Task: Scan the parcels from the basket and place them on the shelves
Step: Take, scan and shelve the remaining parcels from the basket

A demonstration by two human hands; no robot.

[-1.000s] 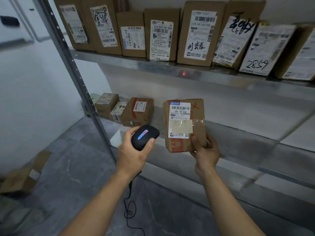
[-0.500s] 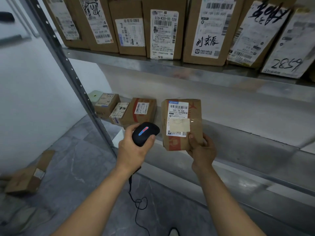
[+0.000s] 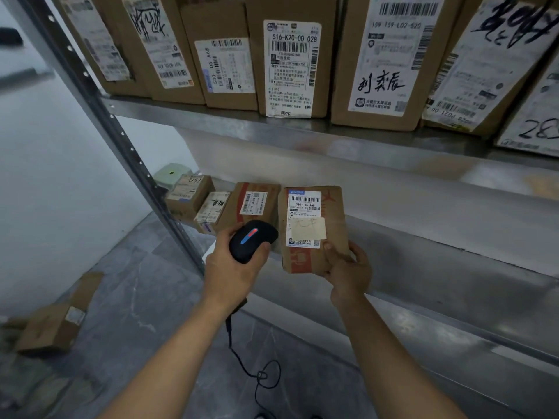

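Head view shows two bare arms reaching toward a metal shelf (image 3: 453,267). The right hand (image 3: 348,273) pinches the bottom corner of a small brown parcel (image 3: 313,228), thumb on the front and fingers curled behind it. The parcel stands up tall, its white label facing the person, just above the shelf edge. The left hand (image 3: 233,267) is wrapped around a black scanner (image 3: 252,240) with a small light on top. The scanner sits just left of the parcel and very close to it. A thin cord (image 3: 257,373) hangs down from it.

Just past the left hand, other small parcels (image 3: 223,207) already sit on the shelf. Above both hands, a row of bigger boxes (image 3: 296,65) fills the higher shelf.

This looks like the scanning step, or the moment right after it. Next, the right hand likely needs to set the parcel down on the shelf, beside the small ones, and then let go.
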